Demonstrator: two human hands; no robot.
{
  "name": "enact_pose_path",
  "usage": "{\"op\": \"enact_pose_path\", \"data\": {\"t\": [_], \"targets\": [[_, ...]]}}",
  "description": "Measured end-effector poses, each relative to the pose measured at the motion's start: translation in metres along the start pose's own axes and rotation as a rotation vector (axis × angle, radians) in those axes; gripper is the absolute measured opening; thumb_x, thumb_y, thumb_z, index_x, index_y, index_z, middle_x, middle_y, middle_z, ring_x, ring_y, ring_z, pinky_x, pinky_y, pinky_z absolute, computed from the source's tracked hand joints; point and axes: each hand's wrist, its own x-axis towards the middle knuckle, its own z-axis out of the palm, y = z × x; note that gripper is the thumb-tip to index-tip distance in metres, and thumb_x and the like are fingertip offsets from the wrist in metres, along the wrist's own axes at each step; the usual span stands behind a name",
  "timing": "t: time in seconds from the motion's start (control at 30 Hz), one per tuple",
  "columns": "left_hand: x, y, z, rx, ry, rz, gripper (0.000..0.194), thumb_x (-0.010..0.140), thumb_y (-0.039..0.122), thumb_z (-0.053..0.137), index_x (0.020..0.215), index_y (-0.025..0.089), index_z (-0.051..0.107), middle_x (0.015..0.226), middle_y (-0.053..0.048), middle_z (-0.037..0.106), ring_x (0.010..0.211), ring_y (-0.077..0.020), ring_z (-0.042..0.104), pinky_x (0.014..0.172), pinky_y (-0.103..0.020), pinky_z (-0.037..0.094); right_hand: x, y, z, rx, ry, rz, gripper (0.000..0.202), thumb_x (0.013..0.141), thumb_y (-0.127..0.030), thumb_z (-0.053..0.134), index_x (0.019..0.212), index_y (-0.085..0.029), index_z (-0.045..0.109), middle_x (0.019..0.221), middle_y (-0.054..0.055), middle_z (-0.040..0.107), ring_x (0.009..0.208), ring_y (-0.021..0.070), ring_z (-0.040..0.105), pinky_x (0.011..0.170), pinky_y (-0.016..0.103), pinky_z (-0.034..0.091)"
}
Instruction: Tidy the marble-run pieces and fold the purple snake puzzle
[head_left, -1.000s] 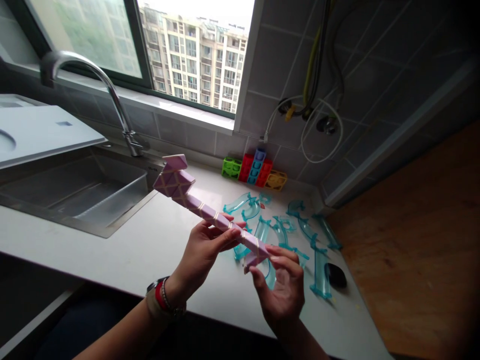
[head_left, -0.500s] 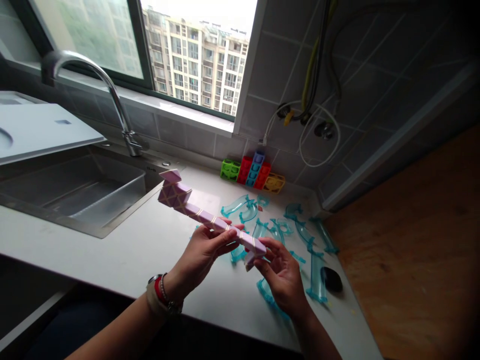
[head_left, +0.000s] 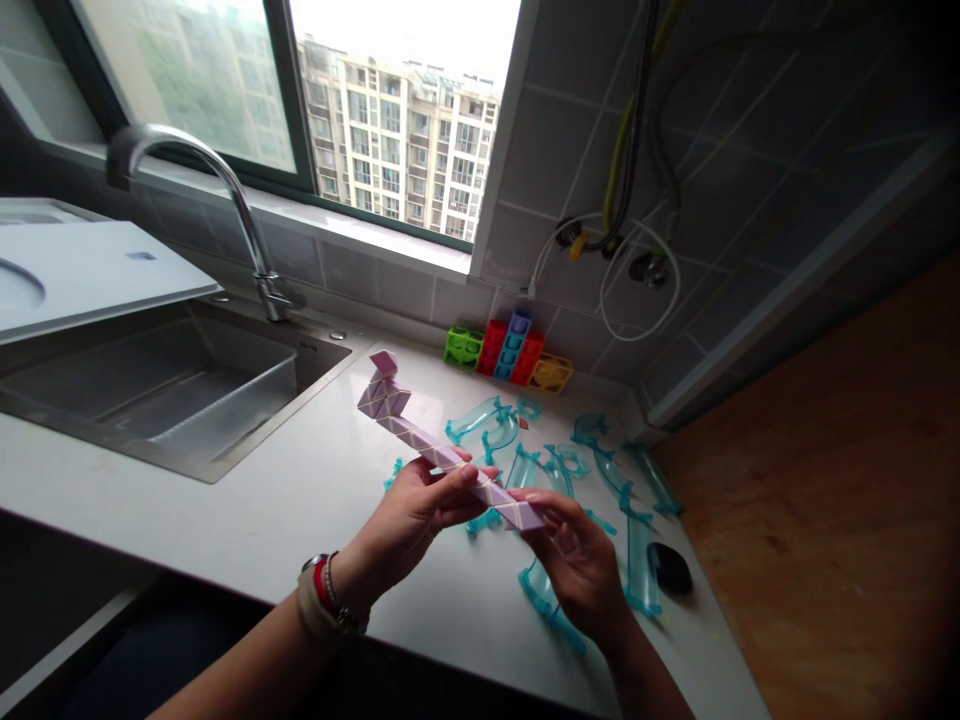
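Note:
A pink and white snake puzzle [head_left: 420,440] of hinged wedge pieces is held above the counter, slanting from upper left down to the right. Its far end is folded into a small angular clump; the rest runs mostly straight. My left hand [head_left: 416,510] is closed around the middle of the bar, thumb on top. At the near right end, my right hand [head_left: 574,555] pinches the last wedges between thumb and fingers. Part of that end is hidden by the right fingers.
Several teal translucent track pieces [head_left: 641,560] lie on the white counter [head_left: 300,520], near a black rounded object [head_left: 670,568]. Coloured plastic blocks [head_left: 514,350] stand against the tiled wall. At left are a sink [head_left: 225,390], faucet [head_left: 247,220] and white board [head_left: 97,270].
The snake puzzle has turned, its clumped far end shifting right and looking smaller. The piece that hung below its right end no longer shows there. Both hands stay on it.

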Motion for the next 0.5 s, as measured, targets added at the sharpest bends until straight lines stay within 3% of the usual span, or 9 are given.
{"op": "enact_pose_path", "data": {"t": [0.27, 0.5], "targets": [[-0.002, -0.001, 0.001, 0.014, -0.047, 0.004, 0.041, 0.085, 0.035, 0.084, 0.108, 0.019, 0.054, 0.104, -0.011, 0.079, 0.098, -0.0242, 0.077, 0.086, -0.033, 0.06, -0.001, 0.004, 0.0, -0.002, 0.0, 0.101, 0.028, 0.103, -0.031, 0.062, 0.13, -0.032, 0.067, 0.129, 0.008, 0.073, 0.116, 0.027, 0.071, 0.097, 0.039, 0.058], [-0.004, -0.004, 0.006, 0.05, -0.081, 0.056, 0.039, 0.085, 0.034, 0.084, 0.104, 0.019, 0.054, 0.099, -0.007, 0.076, 0.092, -0.0215, 0.076, 0.073, -0.029, 0.063, -0.003, 0.014, -0.004, -0.042, 0.017, 0.152, 0.041, 0.104, -0.048, 0.055, 0.138, -0.028, 0.067, 0.142, 0.011, 0.066, 0.137, 0.0341, 0.057, 0.116, 0.053, 0.043]]}}
